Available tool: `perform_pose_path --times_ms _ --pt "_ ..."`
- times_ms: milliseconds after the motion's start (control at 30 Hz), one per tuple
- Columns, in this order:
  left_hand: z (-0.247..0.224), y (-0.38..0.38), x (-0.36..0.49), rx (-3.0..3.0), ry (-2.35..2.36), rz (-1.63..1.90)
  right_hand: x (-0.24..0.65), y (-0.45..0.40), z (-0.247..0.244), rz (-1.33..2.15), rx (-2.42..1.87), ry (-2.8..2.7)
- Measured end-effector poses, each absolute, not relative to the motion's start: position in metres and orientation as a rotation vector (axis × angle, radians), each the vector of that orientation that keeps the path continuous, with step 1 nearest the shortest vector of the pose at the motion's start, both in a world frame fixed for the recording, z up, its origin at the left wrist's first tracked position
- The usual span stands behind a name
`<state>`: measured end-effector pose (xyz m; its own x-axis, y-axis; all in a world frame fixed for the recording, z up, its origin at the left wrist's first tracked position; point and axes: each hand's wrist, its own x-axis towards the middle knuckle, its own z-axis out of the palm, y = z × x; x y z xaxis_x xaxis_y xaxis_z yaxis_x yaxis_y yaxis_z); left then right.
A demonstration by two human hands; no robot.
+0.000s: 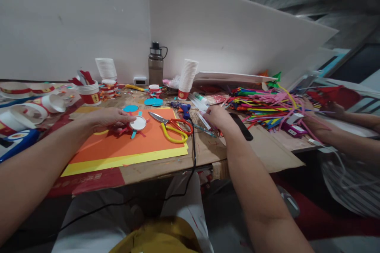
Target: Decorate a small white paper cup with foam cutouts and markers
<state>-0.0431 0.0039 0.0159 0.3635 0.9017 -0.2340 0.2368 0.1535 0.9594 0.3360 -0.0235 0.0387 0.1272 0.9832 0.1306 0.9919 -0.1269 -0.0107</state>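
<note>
My left hand [109, 119] grips the edge of a small upturned paper cup [138, 123] with a white round base and red and blue strips sticking out around it. The cup sits over orange paper [118, 146] that lies on a yellow sheet [166, 152]. Right of it are scissors [170, 126] with yellow and red handles, their blades pointing left. My right hand [218, 118] is curled down among pens, beside a white marker [203, 120]; its fingertips are partly hidden. A blue glue gun [184, 110] lies between the hands, its black cord running off the table edge.
Blue paper discs [153, 102], a cup stack [188, 79] and a bottle [156, 63] stand behind. Many pipe cleaners [264, 102] lie right, beyond a black phone [242, 126]. Another person's arms [341, 126] are at far right. Cut cups [26, 116] and a blue tool [22, 142] lie left.
</note>
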Motion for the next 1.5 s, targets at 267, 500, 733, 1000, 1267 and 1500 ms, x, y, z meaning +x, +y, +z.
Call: perform_pose_path --times_ms 267,500,733,1000,1267,1500 --pt "0.025 0.002 -0.047 1.512 1.289 0.314 0.327 -0.029 0.039 0.004 -2.310 -2.140" --pt "0.043 0.003 -0.054 1.894 1.767 0.686 0.321 -0.031 0.049 0.255 -1.888 -1.913" --pt "0.042 -0.016 -0.023 1.773 1.174 1.137 0.279 -0.041 0.051 0.922 -1.175 -1.903" --pt "0.046 -0.040 0.006 1.651 0.853 1.026 0.236 -0.044 0.048 0.976 -1.003 -2.057" --pt "0.037 -0.033 0.002 1.557 0.853 1.201 0.217 -0.060 0.051 0.501 -1.157 -2.256" --pt "0.045 -0.002 -0.031 1.125 0.707 1.615 0.236 -0.049 0.036 0.235 -1.138 -2.009"
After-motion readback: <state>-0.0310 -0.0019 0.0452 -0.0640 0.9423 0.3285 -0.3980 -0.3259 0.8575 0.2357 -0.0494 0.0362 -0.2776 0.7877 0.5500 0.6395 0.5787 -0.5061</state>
